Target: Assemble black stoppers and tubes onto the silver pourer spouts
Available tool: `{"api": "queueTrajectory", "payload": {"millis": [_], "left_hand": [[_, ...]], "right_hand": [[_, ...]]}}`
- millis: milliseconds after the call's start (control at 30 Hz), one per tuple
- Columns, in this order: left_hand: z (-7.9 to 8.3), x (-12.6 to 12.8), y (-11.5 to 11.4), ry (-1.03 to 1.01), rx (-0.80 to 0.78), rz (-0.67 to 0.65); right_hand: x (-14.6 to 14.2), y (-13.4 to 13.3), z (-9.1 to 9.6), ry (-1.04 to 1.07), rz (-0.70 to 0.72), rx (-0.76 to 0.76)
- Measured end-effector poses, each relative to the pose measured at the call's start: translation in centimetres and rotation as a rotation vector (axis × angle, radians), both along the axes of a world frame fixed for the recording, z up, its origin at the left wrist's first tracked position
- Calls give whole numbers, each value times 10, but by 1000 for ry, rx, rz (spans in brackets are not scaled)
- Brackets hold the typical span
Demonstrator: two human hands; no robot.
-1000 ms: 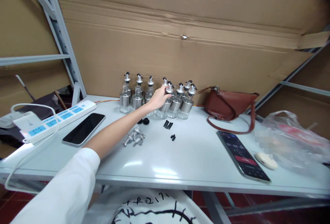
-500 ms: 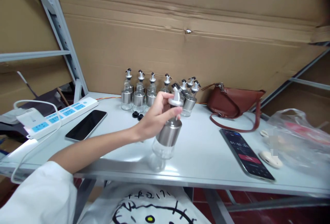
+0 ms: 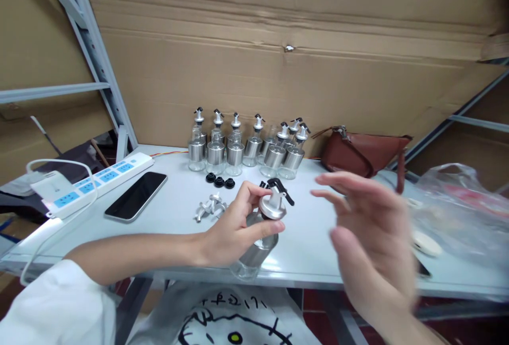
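My left hand (image 3: 242,228) grips the neck of a glass oil bottle (image 3: 254,255) with a steel band, tilted slightly near the table's front edge. A silver pour spout (image 3: 273,204) with a black lever sits on top of it. To the right of the bottle, my right hand (image 3: 369,239) is raised, blurred, with fingers apart and nothing in it. Loose silver spout parts (image 3: 210,207) lie left of the bottle, partly behind my left hand. Beyond them are black stoppers (image 3: 219,181) in a short row.
Several similar bottles (image 3: 235,157) stand at the back against cardboard (image 3: 238,69); some carry spouts. A brown bag (image 3: 358,151) and a plastic bag (image 3: 461,218) are at right. A power strip (image 3: 99,178) and a dark phone (image 3: 135,196) lie at left.
My left hand has brought the bottle down and closer to the table's front edge. My right hand has come into view from the right, covering most of the phone with the timer.
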State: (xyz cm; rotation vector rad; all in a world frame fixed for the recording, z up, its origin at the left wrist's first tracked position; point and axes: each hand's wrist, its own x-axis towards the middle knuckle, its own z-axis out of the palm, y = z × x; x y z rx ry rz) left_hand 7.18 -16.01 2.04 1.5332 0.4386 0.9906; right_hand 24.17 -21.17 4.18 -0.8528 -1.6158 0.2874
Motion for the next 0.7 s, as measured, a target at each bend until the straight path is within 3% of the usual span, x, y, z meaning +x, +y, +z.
{"api": "queueTrajectory", "payload": {"millis": [133, 233, 367, 700], "left_hand": [[-4, -2, 1, -7, 44, 22], [-8, -4, 3, -32, 75, -27], [-12, -3, 7, -13, 90, -63], [-22, 2, 13, 34, 105, 5]], "right_hand": [[-13, 20, -9, -97, 115, -229], [-18, 25, -13, -132, 172, -294], [-22, 26, -15, -99, 170, -243], [-29, 39, -24, -179, 240, 7]]}}
